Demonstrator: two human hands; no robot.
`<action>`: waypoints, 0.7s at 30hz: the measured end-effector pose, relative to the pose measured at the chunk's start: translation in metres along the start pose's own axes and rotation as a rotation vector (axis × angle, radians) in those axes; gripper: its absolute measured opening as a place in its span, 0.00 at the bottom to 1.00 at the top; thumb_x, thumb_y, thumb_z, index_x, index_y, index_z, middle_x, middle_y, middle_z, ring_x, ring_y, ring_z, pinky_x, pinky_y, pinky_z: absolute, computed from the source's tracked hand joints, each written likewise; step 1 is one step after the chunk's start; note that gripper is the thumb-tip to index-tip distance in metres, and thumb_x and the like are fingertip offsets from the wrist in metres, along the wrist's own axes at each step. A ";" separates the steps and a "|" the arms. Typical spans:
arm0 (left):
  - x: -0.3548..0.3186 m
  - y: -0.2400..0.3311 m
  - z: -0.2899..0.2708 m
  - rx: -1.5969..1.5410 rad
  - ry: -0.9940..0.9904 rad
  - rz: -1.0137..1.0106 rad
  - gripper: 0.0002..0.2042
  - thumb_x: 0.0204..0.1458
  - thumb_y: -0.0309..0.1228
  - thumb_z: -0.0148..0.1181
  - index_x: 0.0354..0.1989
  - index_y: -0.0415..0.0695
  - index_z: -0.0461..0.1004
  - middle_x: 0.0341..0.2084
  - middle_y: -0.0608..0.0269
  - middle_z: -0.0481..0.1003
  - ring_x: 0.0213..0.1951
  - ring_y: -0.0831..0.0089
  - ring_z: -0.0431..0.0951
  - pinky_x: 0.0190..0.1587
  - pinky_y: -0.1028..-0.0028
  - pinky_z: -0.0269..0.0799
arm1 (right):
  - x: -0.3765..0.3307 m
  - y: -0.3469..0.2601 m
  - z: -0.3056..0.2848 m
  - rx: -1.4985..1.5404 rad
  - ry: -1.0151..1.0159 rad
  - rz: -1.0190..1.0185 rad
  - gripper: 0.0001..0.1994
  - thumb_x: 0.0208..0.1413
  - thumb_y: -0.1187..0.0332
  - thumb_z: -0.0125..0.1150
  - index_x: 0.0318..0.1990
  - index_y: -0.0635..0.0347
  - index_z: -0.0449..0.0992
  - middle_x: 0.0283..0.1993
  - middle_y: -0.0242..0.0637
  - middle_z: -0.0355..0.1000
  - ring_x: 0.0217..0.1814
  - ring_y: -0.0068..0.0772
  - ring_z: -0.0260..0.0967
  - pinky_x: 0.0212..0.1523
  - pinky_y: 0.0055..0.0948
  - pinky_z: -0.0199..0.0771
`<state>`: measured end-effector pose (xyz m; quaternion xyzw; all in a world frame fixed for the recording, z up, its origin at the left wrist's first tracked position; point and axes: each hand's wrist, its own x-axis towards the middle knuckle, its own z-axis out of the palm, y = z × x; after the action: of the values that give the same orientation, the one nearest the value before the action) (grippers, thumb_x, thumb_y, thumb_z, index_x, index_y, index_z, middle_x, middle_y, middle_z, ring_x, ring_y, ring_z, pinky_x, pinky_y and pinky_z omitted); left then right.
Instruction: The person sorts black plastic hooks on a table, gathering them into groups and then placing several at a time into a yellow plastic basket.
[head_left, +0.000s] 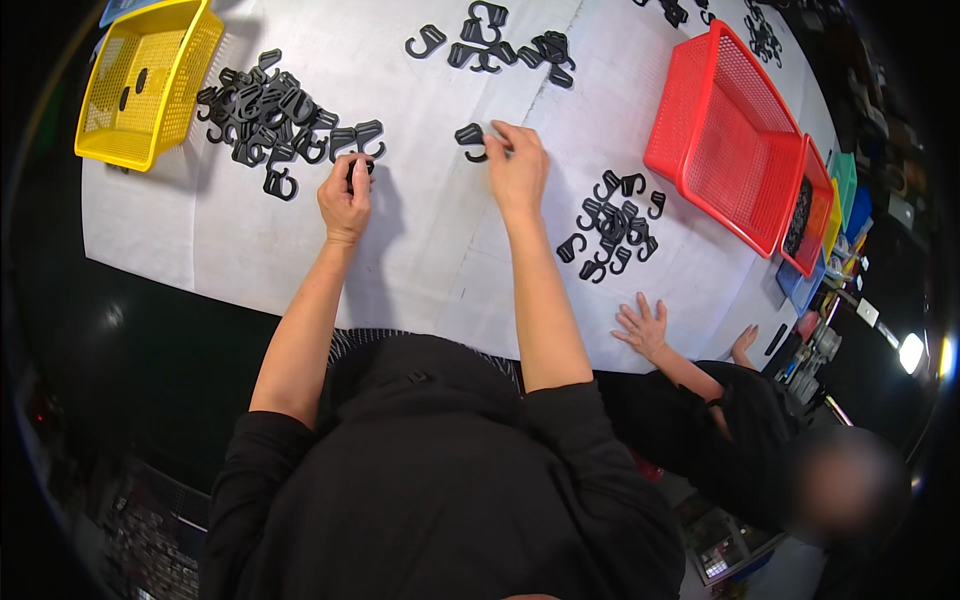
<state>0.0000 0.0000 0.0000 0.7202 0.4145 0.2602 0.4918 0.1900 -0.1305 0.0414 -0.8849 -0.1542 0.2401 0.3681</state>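
My left hand [345, 198] is closed around a small black plastic hook [361, 168] at the near edge of a big pile of black hooks [270, 115]. My right hand [518, 165] pinches another black hook [471, 138] against the white table cover [420, 240], its fingers bent around the piece. A smaller heap of the same hooks [612, 225] lies just right of my right forearm. More hooks [500, 45] are scattered further back on the table.
A yellow basket [145, 85] stands at the far left, a red basket [725, 135] at the right with more coloured bins [815, 215] behind it. Another person's small hand [642, 328] rests on the table's near right edge.
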 end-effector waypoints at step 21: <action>0.001 -0.002 -0.001 0.018 0.014 0.027 0.07 0.58 0.32 0.50 0.34 0.44 0.73 0.18 0.67 0.74 0.21 0.79 0.77 0.24 0.80 0.68 | -0.009 0.038 -0.036 -0.123 0.097 0.126 0.16 0.39 0.72 0.70 0.39 0.61 0.76 0.29 0.34 0.73 0.30 0.33 0.70 0.34 0.32 0.71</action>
<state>-0.0010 0.0018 -0.0011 0.7282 0.4106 0.2682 0.4788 0.2059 -0.1812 0.0390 -0.9243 -0.0945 0.2099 0.3044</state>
